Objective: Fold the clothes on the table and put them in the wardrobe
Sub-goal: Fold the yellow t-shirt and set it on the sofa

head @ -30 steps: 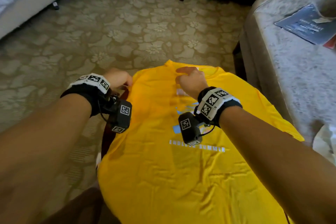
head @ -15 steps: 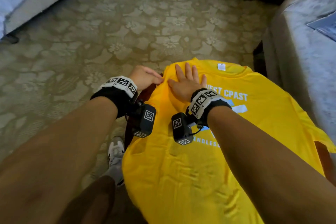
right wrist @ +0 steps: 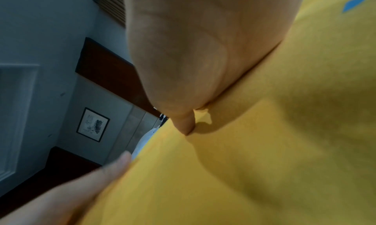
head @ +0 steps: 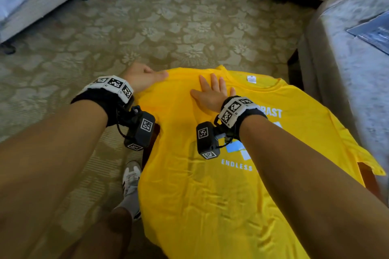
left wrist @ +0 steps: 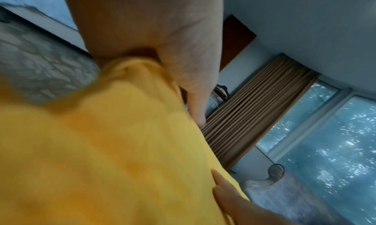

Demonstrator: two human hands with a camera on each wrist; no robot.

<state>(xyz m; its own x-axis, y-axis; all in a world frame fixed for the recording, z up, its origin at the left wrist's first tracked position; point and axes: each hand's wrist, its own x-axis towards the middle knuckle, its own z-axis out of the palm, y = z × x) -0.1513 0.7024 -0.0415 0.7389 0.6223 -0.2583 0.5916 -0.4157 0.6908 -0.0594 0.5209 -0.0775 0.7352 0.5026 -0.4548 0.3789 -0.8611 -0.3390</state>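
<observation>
Shirt: the yellow T-shirt (head: 210, 185) lies printed side up over the bench, filling the lower centre and right of the head view; its long axis runs from the collar at upper centre down to the hem at the bottom edge.
Left hand: the left hand (head: 143, 75) sits at the shirt's upper-left corner, fingers curled round a bunch of cloth, as the left wrist view shows.
Right hand: the right hand (head: 212, 92) lies flat, fingers straight, pressing the shirt just right of the left hand and holding nothing.
Key relation: the pinched corner lies left of the flat palm, so a fold would likely swing rightward over it.
Room: carpet (head: 168, 27) beyond the left edge; a sofa (head: 347, 90) crowds the right.
</observation>
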